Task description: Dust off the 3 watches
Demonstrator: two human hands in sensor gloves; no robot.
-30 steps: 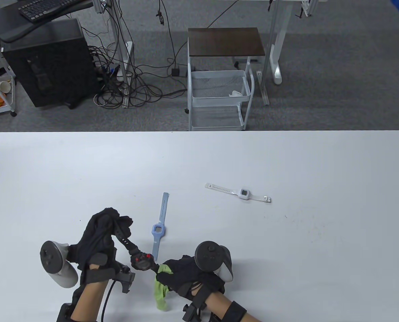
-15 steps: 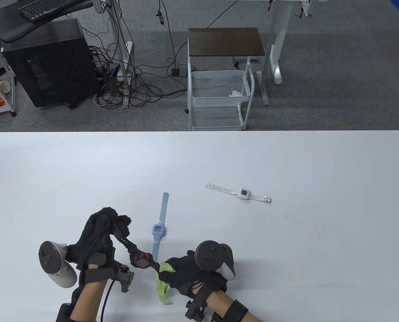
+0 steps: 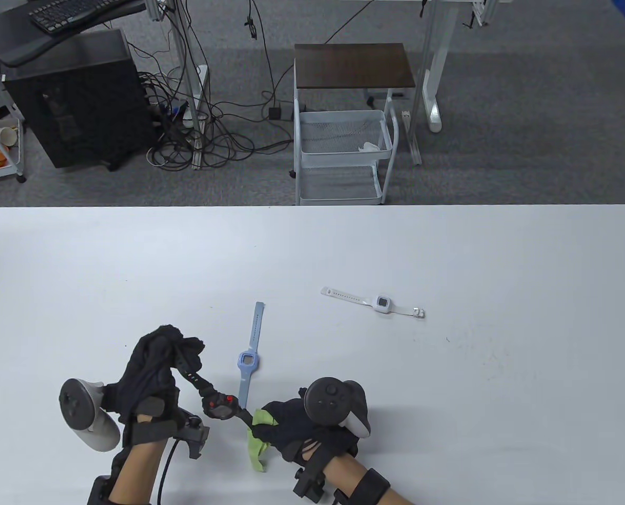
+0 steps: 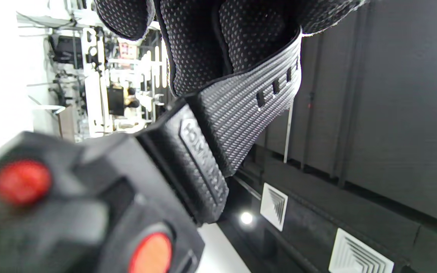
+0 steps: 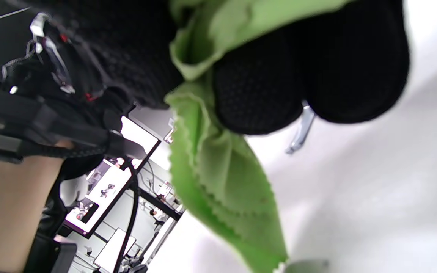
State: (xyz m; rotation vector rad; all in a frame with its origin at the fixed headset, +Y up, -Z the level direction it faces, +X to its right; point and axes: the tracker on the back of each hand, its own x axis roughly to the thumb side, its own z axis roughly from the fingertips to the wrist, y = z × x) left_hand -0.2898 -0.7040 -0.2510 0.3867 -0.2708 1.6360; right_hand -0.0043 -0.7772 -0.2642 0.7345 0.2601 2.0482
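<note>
A black watch (image 3: 218,406) with red buttons hangs between my hands above the table's near edge. My left hand (image 3: 178,353) grips its upper strap (image 4: 249,102); the case (image 4: 70,212) fills the left wrist view. My right hand (image 3: 262,427) pinches a green cloth (image 3: 256,443) around the lower strap end; the cloth (image 5: 222,178) drapes from the fingers (image 5: 256,87), and a metal buckle (image 5: 301,131) pokes out beside them. A light blue watch (image 3: 248,359) lies flat just beyond the black one. A white watch (image 3: 380,303) lies flat further right.
The white table (image 3: 449,252) stretches wide to the back and right. Beyond its far edge stand a white wire cart (image 3: 344,152) with a dark top and a black computer case (image 3: 75,100) amid cables.
My right hand has slid slightly right and back along the strap with the cloth, whose hanging tail swung right. The left hand and black watch barely moved.
</note>
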